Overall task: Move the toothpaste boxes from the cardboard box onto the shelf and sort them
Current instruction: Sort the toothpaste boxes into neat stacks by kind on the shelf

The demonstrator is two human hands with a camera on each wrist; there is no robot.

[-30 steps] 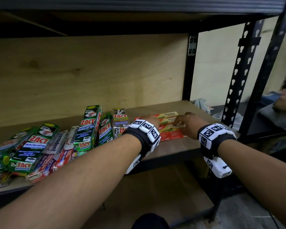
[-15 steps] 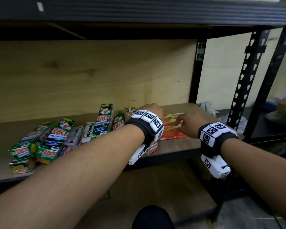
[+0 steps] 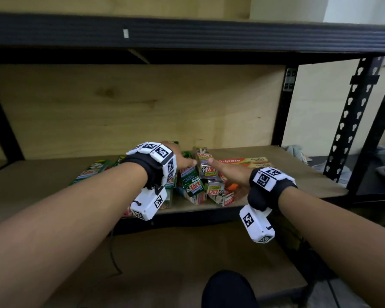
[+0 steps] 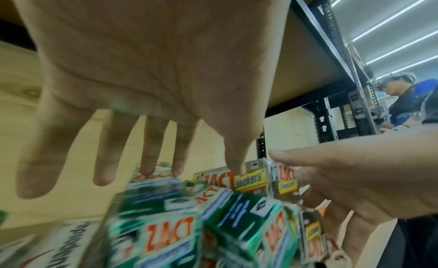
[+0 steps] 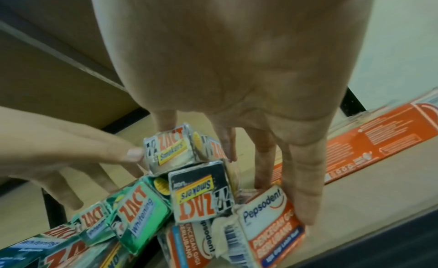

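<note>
A jumbled pile of toothpaste boxes lies on the wooden shelf point(image 3: 298, 174): green ZACT Whitening boxes point(image 3: 191, 181), silver ZACT Smokers boxes point(image 3: 206, 168) and Pepsodent boxes point(image 3: 226, 196). My left hand point(image 3: 182, 161) hovers over the pile with its fingers spread, and its thumb touches a Smokers box point(image 4: 249, 178). My right hand point(image 3: 222, 172) stands against the pile's right side. Its fingers point(image 5: 301, 178) are straight, its thumb rests on the top Smokers box point(image 5: 168, 150) and its little finger lies along a Pepsodent box point(image 5: 267, 225). The cardboard box is out of view.
Red Colgate boxes point(image 3: 242, 161) lie flat in a stack just right of my right hand. A wooden back panel point(image 3: 142, 107) closes the shelf behind. Black uprights point(image 3: 351, 121) stand at the right. Another person point(image 4: 403, 103) stands beyond the rack.
Both hands have left the Colgate stack and moved left to the ZACT pile, one on each side. The loose boxes now sit bunched closer together.
</note>
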